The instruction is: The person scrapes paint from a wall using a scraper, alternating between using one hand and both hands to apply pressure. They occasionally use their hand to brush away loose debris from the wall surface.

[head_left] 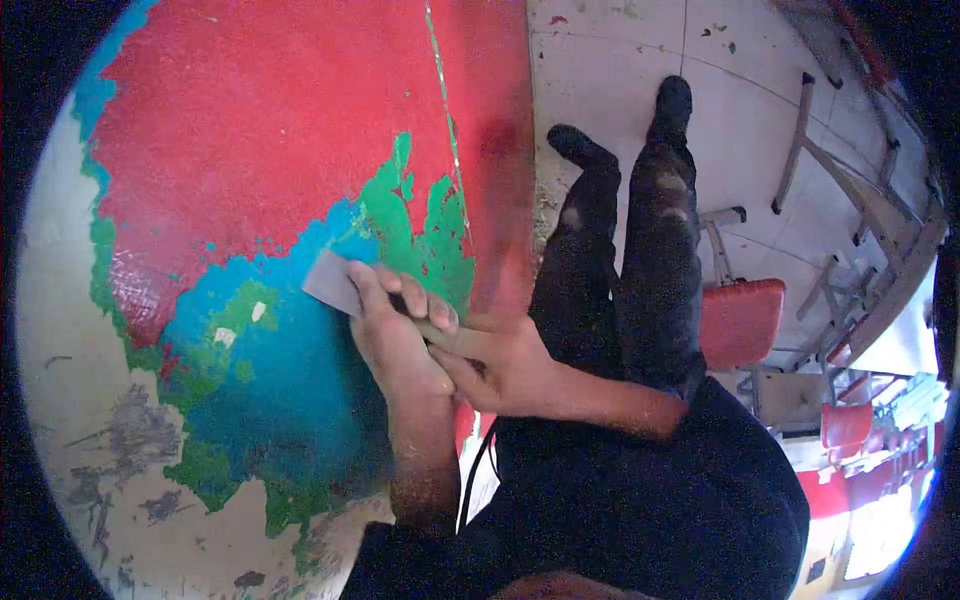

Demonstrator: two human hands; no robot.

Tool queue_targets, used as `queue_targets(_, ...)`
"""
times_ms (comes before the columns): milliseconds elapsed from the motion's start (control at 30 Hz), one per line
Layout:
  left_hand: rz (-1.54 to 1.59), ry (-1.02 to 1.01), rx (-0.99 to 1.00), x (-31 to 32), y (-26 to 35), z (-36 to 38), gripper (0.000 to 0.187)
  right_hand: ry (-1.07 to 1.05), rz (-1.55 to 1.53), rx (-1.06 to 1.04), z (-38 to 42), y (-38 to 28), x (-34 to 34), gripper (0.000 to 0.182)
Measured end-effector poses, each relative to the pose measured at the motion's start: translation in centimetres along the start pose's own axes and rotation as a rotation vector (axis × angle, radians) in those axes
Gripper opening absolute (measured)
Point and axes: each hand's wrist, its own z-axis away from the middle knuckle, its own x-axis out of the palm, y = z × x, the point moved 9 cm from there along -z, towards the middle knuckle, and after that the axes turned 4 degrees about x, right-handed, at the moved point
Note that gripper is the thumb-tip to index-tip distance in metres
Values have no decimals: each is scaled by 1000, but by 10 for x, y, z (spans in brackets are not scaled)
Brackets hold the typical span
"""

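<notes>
A flat-bladed scraper [332, 284] lies against a painted wall [270, 120], its blade over a blue patch [290, 370]. My left hand [393, 340] is closed around the scraper close behind the blade. Further back, my right hand [490, 362] is wrapped around the handle end, touching the left hand. Most of the handle is hidden by the fingers. Red paint spreads above the blade, green patches [405, 225] show beside and below the blue, and a pale scuffed area [130, 440] lies at the lower left.
My legs [655, 240] stand on a tiled floor [625, 60] to the right of the wall, with paint flakes by its base. Red-seated chairs [742, 320] and metal-legged furniture [850, 190] are at the right.
</notes>
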Motion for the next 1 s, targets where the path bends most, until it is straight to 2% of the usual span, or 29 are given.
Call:
queue_targets(167, -38, -7, 150, 17, 30, -17, 38, 15, 54, -30, -16, -5, 0, 29)
queue_targets(267, -8, -35, 26, 3, 4, -6, 38, 59, 17, -68, -15, -2, -7, 25)
queue_targets(333, -57, -10, 37, 4, 5, 0, 38, 84, 3, -27, 0, -2, -5, 23)
queue_targets(367, -88, 10, 54, 5, 9, -5, 39, -27, 47, 25, -5, -1, -2, 24)
queue_targets(433, -82, -17, 96, 16, 27, -12, 39, 22, 10, 2, -19, -6, -3, 24)
queue_targets(633, -40, 2, 5, 10, 17, -7, 38, 3, 62, 49, -15, -10, -7, 29)
queue_targets(733, -79, -27, 38, 13, 22, -12, 37, 22, 68, 36, -16, -9, -4, 31)
queue_targets(833, 10, -75, -58, 7, 13, 2, 36, 7, 54, 63, -5, -17, -2, 31)
queue_targets(933, -159, -3, 40, 5, 29, -11, 36, 35, 39, 54, -16, -13, 2, 31)
queue_targets(1000, -140, -18, 48, 10, 32, -12, 36, 60, 19, 46, -19, -13, 2, 31)
